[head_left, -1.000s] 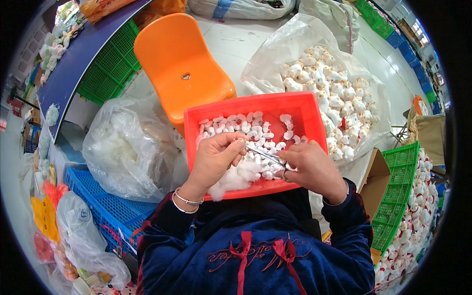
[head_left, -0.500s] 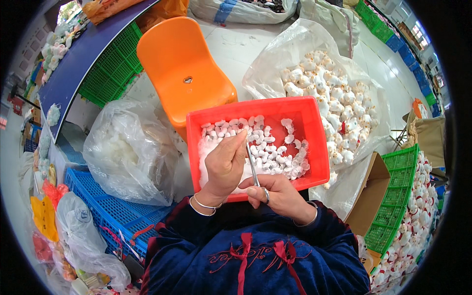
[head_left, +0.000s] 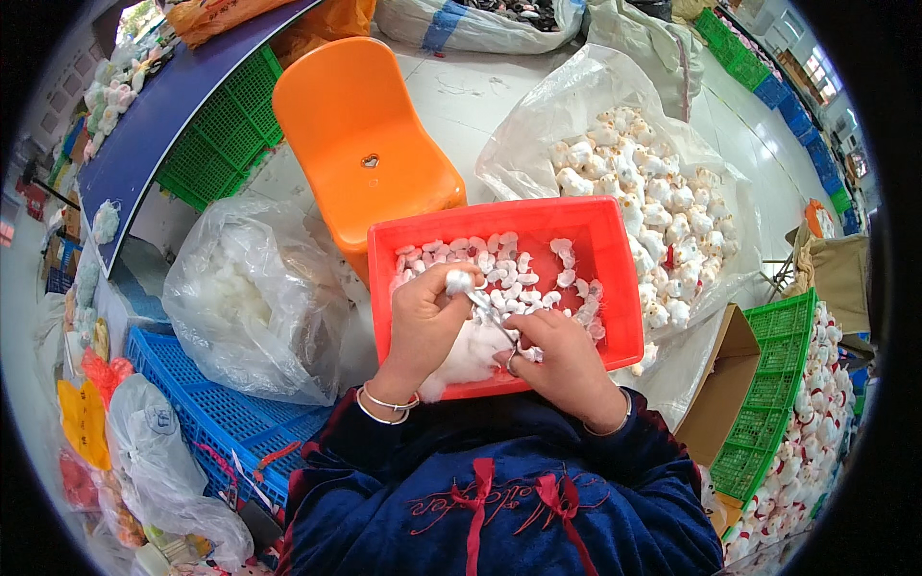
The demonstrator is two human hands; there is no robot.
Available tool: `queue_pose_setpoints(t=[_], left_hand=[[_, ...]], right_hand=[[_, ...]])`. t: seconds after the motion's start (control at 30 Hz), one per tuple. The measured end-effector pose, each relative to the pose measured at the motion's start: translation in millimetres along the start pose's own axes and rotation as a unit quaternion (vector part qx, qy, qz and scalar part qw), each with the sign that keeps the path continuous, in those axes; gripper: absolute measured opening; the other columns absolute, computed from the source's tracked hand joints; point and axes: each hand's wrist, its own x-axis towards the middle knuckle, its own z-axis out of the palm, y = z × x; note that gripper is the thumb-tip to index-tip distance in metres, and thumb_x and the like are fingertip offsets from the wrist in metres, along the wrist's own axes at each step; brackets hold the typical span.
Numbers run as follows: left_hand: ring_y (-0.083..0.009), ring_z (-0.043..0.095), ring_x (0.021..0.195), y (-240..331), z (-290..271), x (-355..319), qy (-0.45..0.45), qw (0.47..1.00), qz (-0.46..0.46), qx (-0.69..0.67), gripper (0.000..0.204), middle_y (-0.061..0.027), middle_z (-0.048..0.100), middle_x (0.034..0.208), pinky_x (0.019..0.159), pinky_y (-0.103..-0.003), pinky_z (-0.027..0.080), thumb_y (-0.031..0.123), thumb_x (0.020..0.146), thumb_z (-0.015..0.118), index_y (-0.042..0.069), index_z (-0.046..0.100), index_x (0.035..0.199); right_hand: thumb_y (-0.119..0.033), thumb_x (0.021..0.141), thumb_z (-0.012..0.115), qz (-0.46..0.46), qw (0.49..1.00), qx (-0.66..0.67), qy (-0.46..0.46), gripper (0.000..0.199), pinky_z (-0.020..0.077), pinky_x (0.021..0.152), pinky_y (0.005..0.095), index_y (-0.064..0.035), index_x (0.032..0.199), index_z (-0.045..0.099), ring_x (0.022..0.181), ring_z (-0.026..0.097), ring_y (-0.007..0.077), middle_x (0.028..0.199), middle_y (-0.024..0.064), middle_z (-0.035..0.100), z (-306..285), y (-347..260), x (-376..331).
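Over red tray (head_left: 615,252) | left hand (head_left: 423,322) pinches small white piece (head_left: 459,281) | right hand (head_left: 557,355) grips metal tweezers (head_left: 495,315) at fingertips | stuffing bag (head_left: 252,298) left of fingers | toy bag (head_left: 653,192) beyond

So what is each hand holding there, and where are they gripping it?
The left hand pinches a small white toy piece at its fingertips. The right hand grips thin metal tweezers near their lower end.
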Motion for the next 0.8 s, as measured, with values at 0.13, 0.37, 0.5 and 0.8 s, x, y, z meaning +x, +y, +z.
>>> queue_pose_setpoints(t=[0.13, 0.37, 0.5, 0.8], left_hand=[[-0.0072, 0.062, 0.080, 6, -13, 2, -0.042, 0.993, -0.027, 0.107, 0.029, -0.0046, 0.071, 0.096, 0.071, -0.023, 0.051, -0.002, 0.095, 0.063, -0.003, 0.069, 0.123], [-0.0063, 0.058, 0.083, 13, -27, 9, -0.053, 0.997, -0.020, 0.042, 0.026, -0.0013, 0.069, 0.093, 0.076, -0.024, 0.050, 0.006, 0.097, 0.066, -0.003, 0.072, 0.120], [-0.0045, 0.057, 0.074, 11, -24, 10, -0.110, 0.988, -0.093, 0.054, 0.021, 0.0009, 0.068, 0.085, 0.068, -0.022, 0.048, 0.011, 0.097, 0.070, -0.004, 0.075, 0.111], [-0.0034, 0.053, 0.061, 5, -24, 6, -0.110, 0.981, -0.156, -0.024, 0.016, -0.0007, 0.068, 0.079, 0.054, -0.019, 0.041, 0.011, 0.098, 0.070, -0.001, 0.075, 0.105]], right_hand=[[-0.026, 0.083, 0.081, 0.031, 0.999, 0.009, -0.023, 0.038, 0.0498, 0.075, 0.0453, -0.0045, 0.112, 0.071, 0.087, 0.064, 0.0334, 0.087, 0.0137, 0.066, -11, 8, -1], [-0.022, 0.080, 0.080, -0.007, 0.992, -0.101, -0.072, 0.039, 0.0473, 0.078, 0.0451, -0.0082, 0.115, 0.073, 0.089, 0.064, 0.0324, 0.090, 0.0121, 0.067, -39, 17, 0], [-0.021, 0.078, 0.081, -0.009, 0.985, -0.146, -0.096, 0.037, 0.0456, 0.081, 0.0439, -0.0101, 0.112, 0.073, 0.093, 0.063, 0.0300, 0.093, 0.0080, 0.068, -50, 10, 1], [-0.022, 0.075, 0.083, -0.041, 0.980, -0.172, -0.093, 0.045, 0.0451, 0.087, 0.0432, -0.0109, 0.117, 0.070, 0.103, 0.060, 0.0295, 0.103, 0.0065, 0.066, -59, 16, -2]])
